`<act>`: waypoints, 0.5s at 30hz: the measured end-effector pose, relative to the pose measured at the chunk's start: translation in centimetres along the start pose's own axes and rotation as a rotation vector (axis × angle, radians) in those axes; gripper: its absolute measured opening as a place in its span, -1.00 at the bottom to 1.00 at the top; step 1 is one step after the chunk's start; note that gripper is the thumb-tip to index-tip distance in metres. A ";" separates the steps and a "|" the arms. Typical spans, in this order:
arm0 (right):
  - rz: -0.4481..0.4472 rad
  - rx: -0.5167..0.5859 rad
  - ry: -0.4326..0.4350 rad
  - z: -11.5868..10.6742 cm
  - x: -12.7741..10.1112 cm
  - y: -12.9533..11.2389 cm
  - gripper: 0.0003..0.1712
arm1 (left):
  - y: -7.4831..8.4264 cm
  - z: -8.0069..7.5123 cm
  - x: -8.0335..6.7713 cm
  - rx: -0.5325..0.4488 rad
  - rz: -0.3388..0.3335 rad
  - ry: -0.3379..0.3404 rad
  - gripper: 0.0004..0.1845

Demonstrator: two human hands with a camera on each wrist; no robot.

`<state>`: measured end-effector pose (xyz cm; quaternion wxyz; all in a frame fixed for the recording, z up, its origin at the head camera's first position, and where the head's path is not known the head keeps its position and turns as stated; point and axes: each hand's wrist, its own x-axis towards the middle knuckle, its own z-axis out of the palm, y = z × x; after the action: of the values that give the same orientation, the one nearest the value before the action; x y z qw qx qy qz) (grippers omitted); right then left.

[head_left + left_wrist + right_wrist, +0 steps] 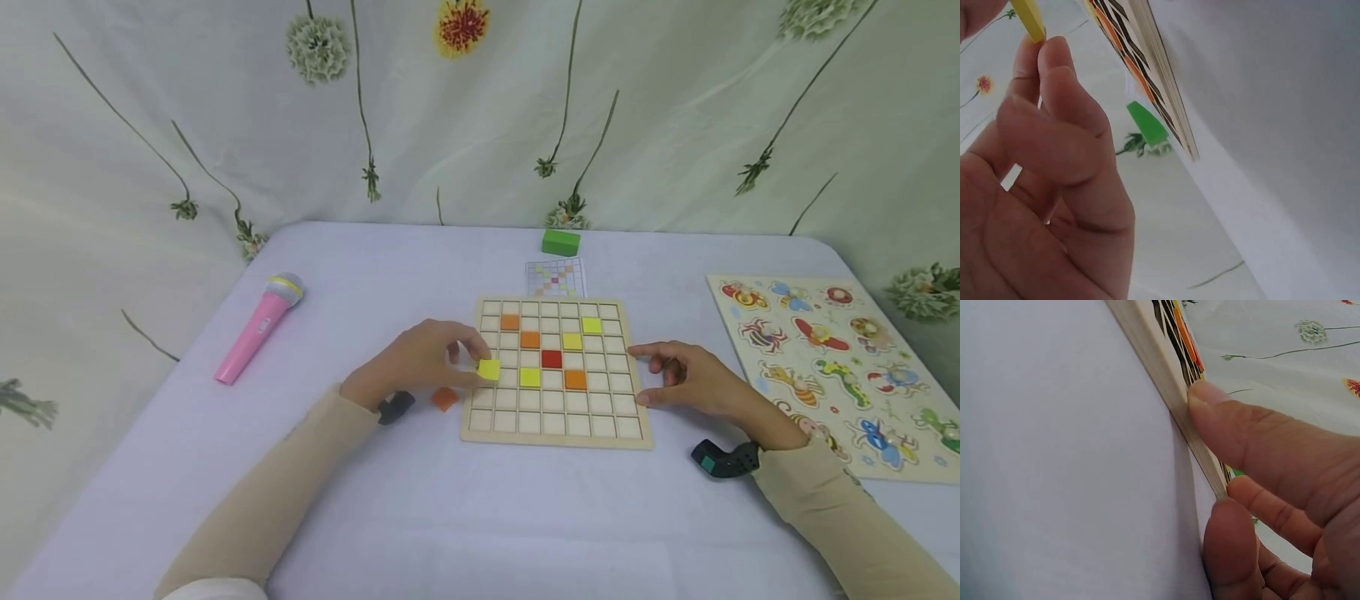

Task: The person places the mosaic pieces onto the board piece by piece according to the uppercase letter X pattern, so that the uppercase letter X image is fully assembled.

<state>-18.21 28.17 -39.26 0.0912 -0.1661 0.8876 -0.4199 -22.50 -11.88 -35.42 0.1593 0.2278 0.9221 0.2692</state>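
A yellow square tile (489, 369) is pinched between the thumb and fingers of my left hand (423, 358), over the left side of a wooden grid board (555, 442). In the left wrist view the same tile (1029, 22) shows edge-on at the fingertips. My right hand (690, 382) touches the board's right edge with thumb and index finger set apart. Several tiles sit in the grid: a red tile (551, 359) near the middle, with orange and yellow ones around it on crossing diagonals. Beside the board's left edge, a loose orange tile (445, 399) lies on the cloth.
Behind the board lie a printed pattern card (555, 279) and a green block (561, 242). A pink toy microphone (258, 329) rests at the left. An insect picture puzzle (832, 333) occupies the right side, close to my right forearm. A flowered cloth hangs behind the table.
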 end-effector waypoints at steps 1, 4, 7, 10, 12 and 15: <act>-0.002 -0.002 0.000 0.0 0.0 0.0 -0.22 | 0.2 0.2 0.0 0.003 -0.005 -0.003 -0.67; -0.006 -0.002 0.000 -0.1 0.0 0.0 -0.22 | 0.6 0.7 -0.1 0.008 -0.006 -0.005 -0.67; -0.004 0.003 -0.002 -0.1 0.0 0.0 -0.22 | 0.8 1.2 0.0 0.009 0.008 -0.014 -0.68; 0.001 0.007 -0.002 -0.1 0.0 0.0 -0.22 | 1.0 1.7 -0.1 0.021 0.023 -0.028 -0.70; 0.007 0.004 -0.001 -0.1 0.0 0.0 -0.22 | 1.2 2.0 -0.1 0.050 0.037 -0.030 -0.72; 0.012 -0.005 0.001 -0.1 0.0 0.0 -0.20 | 1.6 2.4 -0.1 0.098 0.057 -0.025 -0.74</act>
<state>-18.18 28.19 -39.19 0.0928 -0.1608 0.8897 -0.4171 -20.86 -9.75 -36.43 0.1519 0.2647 0.9253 0.2252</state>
